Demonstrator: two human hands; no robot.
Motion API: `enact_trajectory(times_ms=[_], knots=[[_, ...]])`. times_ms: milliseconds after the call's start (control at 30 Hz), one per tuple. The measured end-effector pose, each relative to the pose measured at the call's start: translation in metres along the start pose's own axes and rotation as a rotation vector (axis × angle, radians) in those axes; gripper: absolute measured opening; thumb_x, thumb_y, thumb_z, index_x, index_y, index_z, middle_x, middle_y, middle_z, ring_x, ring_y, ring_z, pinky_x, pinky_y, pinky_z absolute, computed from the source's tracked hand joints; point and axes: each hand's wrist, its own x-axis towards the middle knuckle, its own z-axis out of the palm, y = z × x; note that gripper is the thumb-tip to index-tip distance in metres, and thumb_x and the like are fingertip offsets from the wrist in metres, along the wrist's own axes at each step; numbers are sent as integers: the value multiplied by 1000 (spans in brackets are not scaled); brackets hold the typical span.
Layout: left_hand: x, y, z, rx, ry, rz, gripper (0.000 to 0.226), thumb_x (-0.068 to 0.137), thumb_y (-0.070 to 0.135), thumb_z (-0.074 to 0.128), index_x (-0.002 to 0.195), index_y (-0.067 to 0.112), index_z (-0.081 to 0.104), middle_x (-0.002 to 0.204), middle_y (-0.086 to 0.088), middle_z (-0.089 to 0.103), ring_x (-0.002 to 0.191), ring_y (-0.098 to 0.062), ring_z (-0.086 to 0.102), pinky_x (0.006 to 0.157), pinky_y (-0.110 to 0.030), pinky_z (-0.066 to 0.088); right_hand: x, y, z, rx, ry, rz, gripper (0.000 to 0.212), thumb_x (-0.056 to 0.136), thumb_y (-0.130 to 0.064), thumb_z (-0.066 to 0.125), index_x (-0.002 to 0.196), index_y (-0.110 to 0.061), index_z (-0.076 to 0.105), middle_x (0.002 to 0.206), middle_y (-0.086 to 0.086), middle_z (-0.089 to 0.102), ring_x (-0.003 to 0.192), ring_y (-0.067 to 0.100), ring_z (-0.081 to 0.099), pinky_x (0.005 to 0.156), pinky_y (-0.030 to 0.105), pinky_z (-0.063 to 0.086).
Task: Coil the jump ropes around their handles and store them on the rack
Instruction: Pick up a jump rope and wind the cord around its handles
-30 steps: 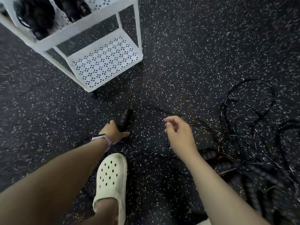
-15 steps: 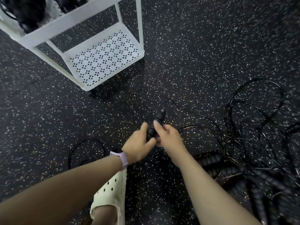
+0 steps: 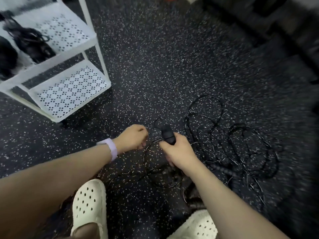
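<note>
Head view, looking down at a dark rubber floor flecked with white (image 3: 155, 66). The right hand (image 3: 179, 150) gripped a black ribbed jump-rope handle (image 3: 167, 134), fingers curled round its lower part, the handle's upper end standing out above the fist. A thin black cord (image 3: 146, 152) curved down and to the left from below that hand, then ran across the floor toward the lower centre.

The left hand (image 3: 133, 137) was just beside the right, apart from the handle, with a lilac wristband (image 3: 111, 149) on its wrist. Its fingers were curled under and lay close to the thin cord — whether they pinched the cord could not be made out.

To the right of both hands lay a tangled heap of black jump ropes (image 3: 238, 149) on the floor: loose thin loops at the top, and several ribbed handles among the cords lower down, blurred at the frame's edge.

Upper left stood a white metal rack with perforated shelves (image 3: 72, 90), resting on the floor well apart from the heap. Its upper shelf held dark bundles (image 3: 29, 44) toward the left side — too blurred to tell more than that they were black and ropy. The lower shelf showed only its punched pattern.

At the bottom edge were two cream perforated clogs (image 3: 88, 204), one under each forearm, the right one partly cut off by the frame.
</note>
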Motion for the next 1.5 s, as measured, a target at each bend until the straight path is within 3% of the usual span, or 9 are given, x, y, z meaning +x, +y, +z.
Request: enact_trajectory(times_ms=[200,400,500,667,833,933,1067,1233,1500], knots=[[-10,53,25,657,-254,60,35,104,22,46,101,-7,67,101,-20,73,77,-24,59,70,-32,50,-49,0,-88,199,285,-32,29,98,-29,68,77,-18,50,55,-3,47,44,17,43,48,33,39],[-13,56,68,1141,-418,29,29,104,23,45,82,7,55,76,-4,51,78,-27,51,69,-35,42,-72,32,-163,356,459,53,30,101,-32,65,79,-21,47,45,-12,41,37,11,35,36,23,33],[-4,56,89,1199,-340,-3,23,104,22,49,105,8,67,91,-3,58,85,-20,47,75,-31,40,-76,61,-177,281,458,122,35,101,-35,64,75,-21,46,44,-11,39,39,14,35,37,25,34],[33,70,138,1006,-248,9,37,102,24,55,130,-1,58,113,-12,63,97,-27,57,87,-36,50,-80,83,-194,310,59,164,39,100,-43,65,74,-22,45,53,-4,38,41,13,31,39,25,33],[65,91,175,96,34,132,111,83,23,86,163,22,9,161,-8,28,135,-28,48,114,-37,40,-89,65,-232,379,-402,122,62,78,-75,73,70,-18,50,52,-2,37,37,12,32,39,22,37],[80,96,183,-7,8,169,53,94,26,74,143,23,53,140,1,55,121,-14,57,100,-21,41,-95,55,-248,624,-553,-2,65,78,-75,71,70,-14,50,46,-5,39,32,7,37,39,20,41],[81,82,181,274,-79,162,33,107,29,51,103,5,73,62,6,53,51,-8,43,44,-15,30,-96,47,-276,891,-401,-349,51,88,-60,69,68,-17,52,45,-11,41,41,6,42,48,23,42],[62,74,160,345,-282,-8,46,112,25,36,105,-6,69,94,-14,75,82,-30,69,74,-32,55,-84,71,-276,855,162,-276,32,98,-34,61,68,-23,56,60,-6,51,60,13,49,69,31,48],[19,154,103,109,-225,92,44,112,32,36,96,2,64,60,-9,67,48,-19,57,48,-23,43,-60,66,-176,203,-137,113,32,92,-36,75,111,-13,67,94,1,80,79,15,72,86,35,56]])
